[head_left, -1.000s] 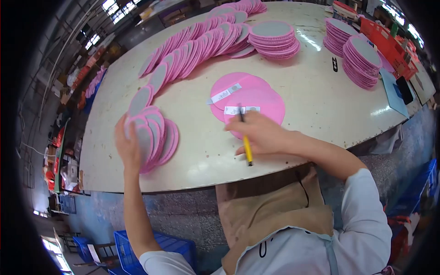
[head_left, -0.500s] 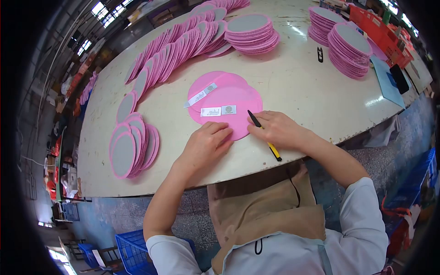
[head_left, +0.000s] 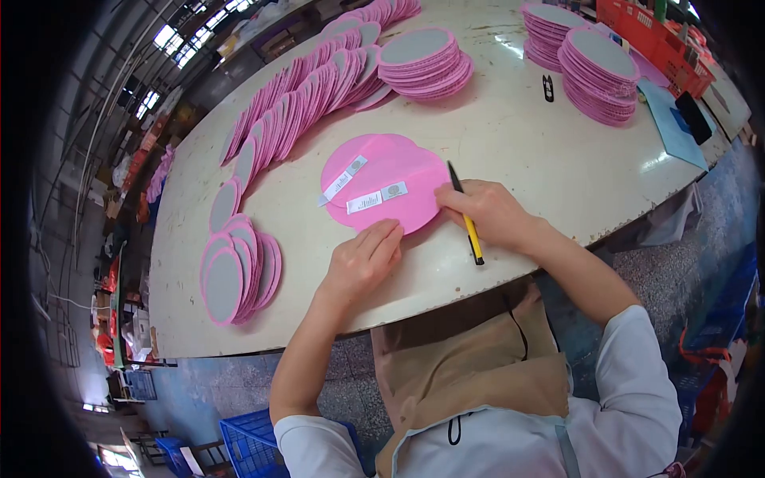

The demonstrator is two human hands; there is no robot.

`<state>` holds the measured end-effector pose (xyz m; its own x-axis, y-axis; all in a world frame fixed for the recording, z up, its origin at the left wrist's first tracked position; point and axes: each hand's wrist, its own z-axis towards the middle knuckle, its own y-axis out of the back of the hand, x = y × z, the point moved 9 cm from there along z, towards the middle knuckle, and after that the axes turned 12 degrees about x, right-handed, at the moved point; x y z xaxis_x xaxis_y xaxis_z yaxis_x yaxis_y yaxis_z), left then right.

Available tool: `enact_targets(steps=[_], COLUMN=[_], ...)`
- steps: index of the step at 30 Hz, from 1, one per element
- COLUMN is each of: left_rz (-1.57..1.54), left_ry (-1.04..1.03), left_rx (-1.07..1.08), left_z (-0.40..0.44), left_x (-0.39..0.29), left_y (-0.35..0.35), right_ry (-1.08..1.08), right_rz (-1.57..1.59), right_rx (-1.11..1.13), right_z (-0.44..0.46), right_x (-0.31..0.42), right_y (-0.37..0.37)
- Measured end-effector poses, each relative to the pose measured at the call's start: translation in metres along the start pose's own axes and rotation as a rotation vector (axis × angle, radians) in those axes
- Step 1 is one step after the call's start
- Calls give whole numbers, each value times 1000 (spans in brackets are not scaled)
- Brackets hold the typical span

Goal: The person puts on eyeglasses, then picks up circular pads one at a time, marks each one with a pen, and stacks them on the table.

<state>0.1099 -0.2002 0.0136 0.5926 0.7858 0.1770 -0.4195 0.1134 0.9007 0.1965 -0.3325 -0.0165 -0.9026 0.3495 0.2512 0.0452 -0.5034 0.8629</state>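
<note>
Pink round fabric pieces point(head_left: 416, 217) lie overlapped on the table in front of me, with a white-and-grey label point(head_left: 364, 203) on the front one and a second label point(head_left: 343, 180) slanted behind it. My left hand point(head_left: 365, 259) is at the near edge of the front piece, fingers closed together with their tips on the rim; its thumb is hidden. At the right edge, my right hand point(head_left: 492, 213) pinches the rim. A slim yellow-and-black pen-shaped tool point(head_left: 471, 231) is held in that same hand, black tip pointing up and away.
Grey-centred pink discs stand in a small pile point(head_left: 225, 285) at left, a long fanned row point(head_left: 291, 111) behind, and stacks point(head_left: 422, 68) at the back and right point(head_left: 599, 76). Black thread snips point(head_left: 547, 88), a red crate point(head_left: 661, 49) and a phone point(head_left: 693, 118) are at right.
My right hand has shifted slightly up and right, and the tool stands steeper. The front piece and its label have turned a little, the right side rising. The whole view has tilted slightly.
</note>
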Motion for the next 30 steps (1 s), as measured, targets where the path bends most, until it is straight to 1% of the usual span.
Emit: enact_targets(steps=[1, 2, 6, 7, 11, 12, 14, 16, 17, 19, 21, 22, 26, 27, 30], left_rz=[17, 23, 31, 29, 81, 87, 87, 27, 23, -277, -577, -581, -927, -933, -1204], left_ry=[-4, 0, -48, -44, -39, -37, -31, 45, 57, 319, 581, 598, 685, 690, 823], left_rx=[-36, -41, -146, -148, -192, -208, -225, -219, -216, -55, 104, 105, 581, 583, 633], left_z=[0, 0, -3, -3, 4, 6, 11, 14, 17, 25, 20, 17, -9, -12, -28], left_x=[-1, -2, -12, -14, -28, -31, -35, -32, -34, -11, 9, 13, 15, 16, 14], left_y=[3, 5, 18, 21, 50, 59, 80, 99, 107, 102, 82, 76, -16, -22, -47], right_ry=[-3, 6, -160, -160, -352, -357, -280, -205, -210, -172, -128, -129, -157, -160, -382], right_rz=[57, 53, 538, 537, 1288, 1285, 1204, 1131, 1136, 1069, 1005, 1014, 909, 913, 1002], right_rx=[-91, -91, -399, -395, -494, -496, -447, -385, -373, -282, -191, -175, -105, -99, -9], right_z=[-2, -2, -22, -25, -47, -48, -47, -45, -44, -35, -26, -23, -19, -18, -21], right_x=[-1, 2, -3, 5, 1, 2, 10, 20, 23, 40, 57, 60, 64, 66, 57], right_y=[7, 9, 49, 55, 58, 63, 76, 84, 85, 83, 77, 69, 21, 15, -12])
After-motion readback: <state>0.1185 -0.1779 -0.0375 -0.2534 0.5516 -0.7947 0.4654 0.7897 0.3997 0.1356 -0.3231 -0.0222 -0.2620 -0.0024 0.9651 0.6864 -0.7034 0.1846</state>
